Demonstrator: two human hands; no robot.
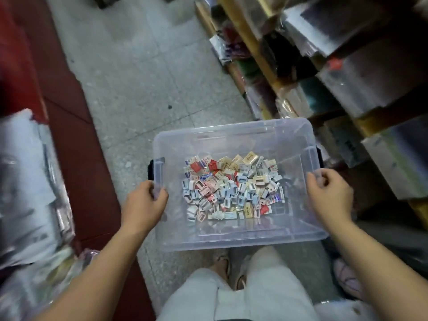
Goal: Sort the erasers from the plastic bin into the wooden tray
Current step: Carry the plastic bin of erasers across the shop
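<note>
While the clear rectangular plastic bin [231,127] hangs over the grey tiled floor [143,77], both hands carry it by its side rims. The left hand [144,202] is curled round the left rim just below the black latch [151,169]. The right hand [328,193] is curled over the right rim, fingers hooked on the edge. Lid off. The small wrapped erasers [234,186], in white, blue, red and tan sleeves, lie in a loose heap on the bin's bottom, bunched around the middle. Wooden tray not in view, so sorting looks not yet begun; this reads as carrying the bin to a work spot.

Risks, as a judgement:
- The grip is on thin rims only, so a slip of either hand could drop one side and spill erasers over the floor.
- Any sharp tilt would slide the loose heap to one wall and shift the load.
- The aisle looks tight, with wooden shelves of film-wrapped stock [370,77] near on the right and a dark red surface [76,126] on the left. A bin corner could clip either.
</note>
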